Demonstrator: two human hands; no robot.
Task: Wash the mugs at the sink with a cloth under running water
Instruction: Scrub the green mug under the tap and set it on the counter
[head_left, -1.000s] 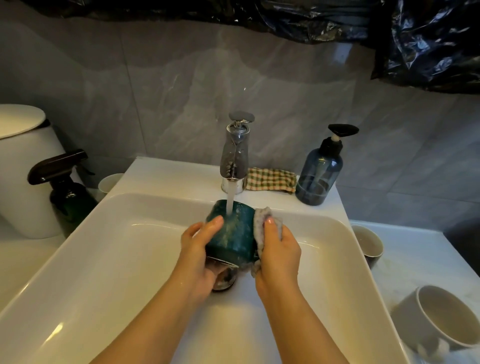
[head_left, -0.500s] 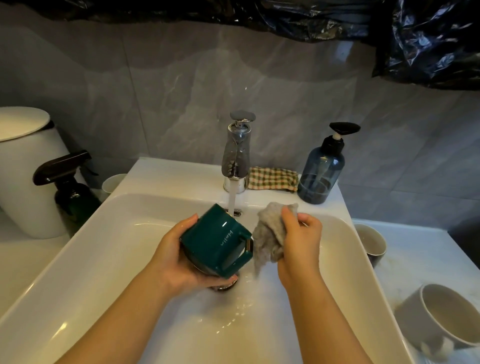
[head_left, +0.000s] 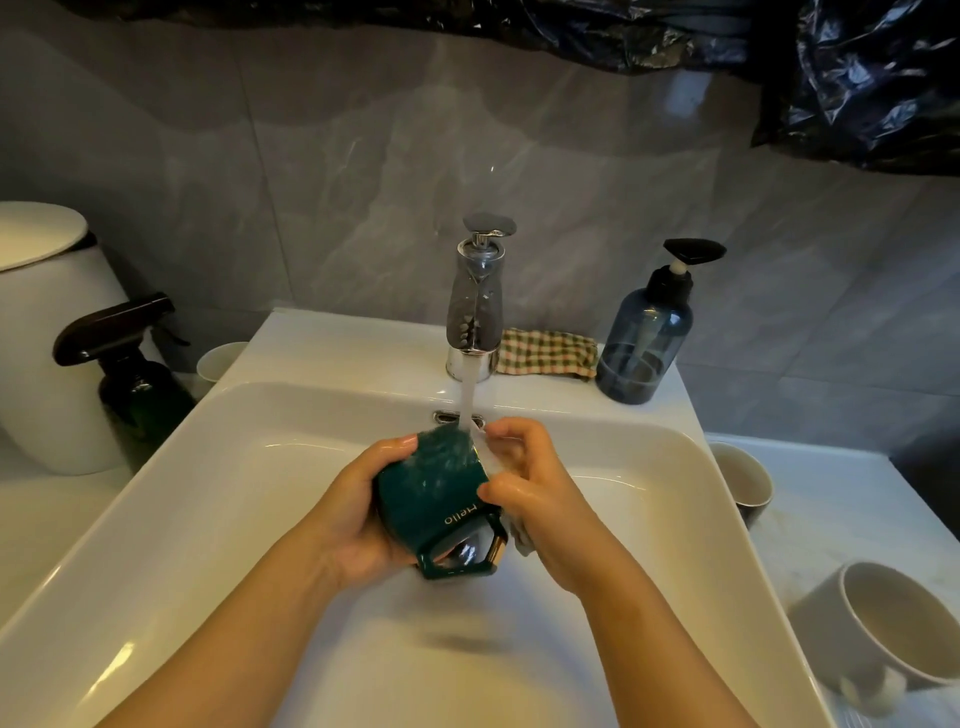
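The green mug (head_left: 431, 488) lies tilted over the middle of the sink (head_left: 260, 519), with the water stream (head_left: 467, 395) striking its twelve o'clock end. The left hand (head_left: 358, 514) wraps around its nine o'clock side. The right hand (head_left: 530, 483), fingers curled on the cloth (head_left: 519, 538), presses at three o'clock. The outside is probably being scrubbed; next the mug likely needs turning so the cloth reaches the inside.

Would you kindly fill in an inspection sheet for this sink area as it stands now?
Surface: white sink, wet; tap running.
Job's things: green mug on its side under the stream; grey cloth pressed against it; far pale mug and near pale mug on the right counter.
Clutter: soap bottle, checked cloth, spray bottle, small cup.
Hands: left hand holds the green mug; right hand grips the grey cloth.
Cables: nothing seen.
Surroundings: grey tiled wall, black plastic sheet overhead, white container at left.
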